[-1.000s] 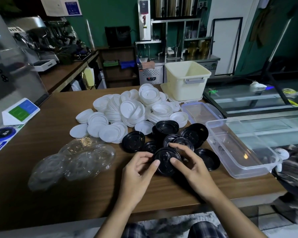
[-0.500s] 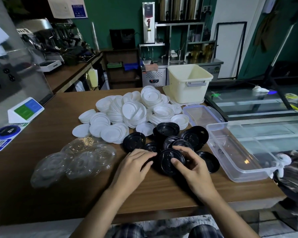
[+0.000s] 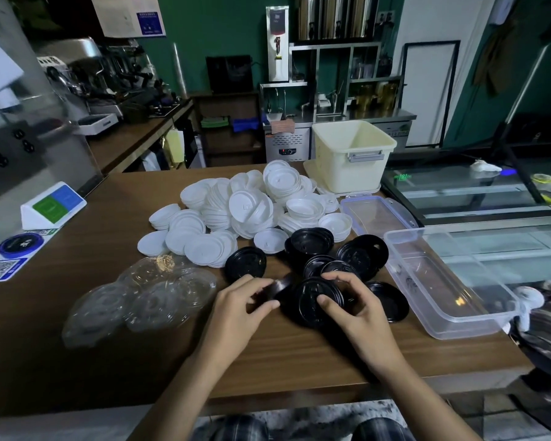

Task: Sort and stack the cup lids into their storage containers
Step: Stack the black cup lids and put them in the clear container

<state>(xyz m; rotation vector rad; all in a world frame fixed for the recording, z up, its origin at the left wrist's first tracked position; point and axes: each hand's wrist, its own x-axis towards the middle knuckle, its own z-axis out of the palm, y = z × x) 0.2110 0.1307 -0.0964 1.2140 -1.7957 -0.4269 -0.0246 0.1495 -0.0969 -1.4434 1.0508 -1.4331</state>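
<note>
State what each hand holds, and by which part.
Left hand pinches a blurred black lid by its rim. Right hand grips the nearest black lid across its rim, thumb on top.

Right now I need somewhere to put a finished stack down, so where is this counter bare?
Bare wood lies along the counter near edge, below the clear lids, and at far left between the card stand and white lids. The middle is crowded with black lids; the clear container fills the right.
</note>
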